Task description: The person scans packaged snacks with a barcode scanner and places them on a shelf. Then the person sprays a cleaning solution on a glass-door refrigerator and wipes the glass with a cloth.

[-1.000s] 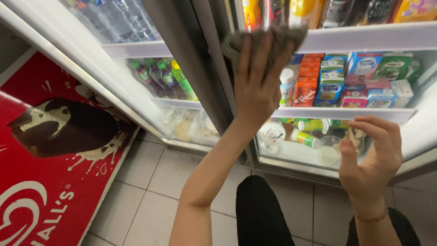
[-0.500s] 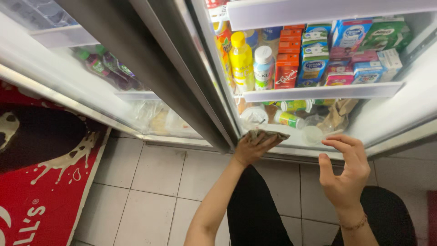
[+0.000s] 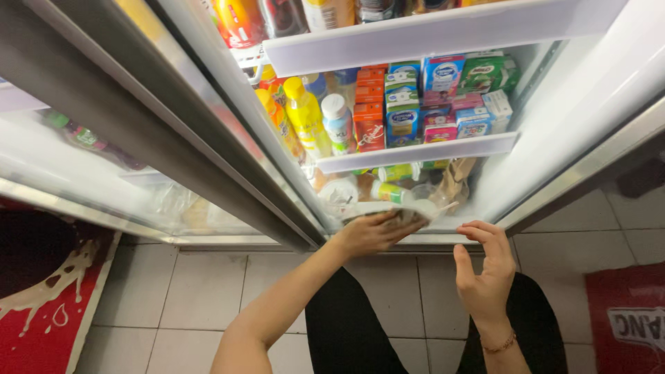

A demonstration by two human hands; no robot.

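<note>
**Cloth at the bottom ledge of the open drinks fridge**

Your left hand (image 3: 370, 232) is stretched forward and low, fingers closed over a crumpled grey-brown cloth (image 3: 402, 218). The cloth sits pressed against the near edge of the fridge's bottom shelf (image 3: 443, 223), just right of the door post (image 3: 208, 173). Part of the cloth is hidden under your fingers, so its full shape cannot be told.

Your right hand (image 3: 485, 270) hangs just to the right and nearer to you, fingers spread and curled, palm turned left. It holds nothing. Its fingertips are close to the fridge's lower frame (image 3: 575, 180), but whether they touch it cannot be told. The two hands are near each other, not touching.

On the bottom shelf, just beyond the cloth, lie a white lidded tub (image 3: 339, 190), a small green-and-white bottle on its side (image 3: 388, 192) and a brown paper bag (image 3: 454, 183) to the right.

The shelf above (image 3: 415, 152) carries a yellow bottle (image 3: 301, 114) at the left, a white-capped bottle (image 3: 337, 121) beside it, then stacked orange cartons (image 3: 369, 114) and blue, pink and green drink cartons (image 3: 450, 97) running right.

Near you, pale floor tiles (image 3: 194, 298). A red chest with a splash picture (image 3: 48, 305) stands at the near left, and a red mat (image 3: 627, 312) lies at the near right. Your dark-trousered knees (image 3: 346, 325) show below the arms.
</note>
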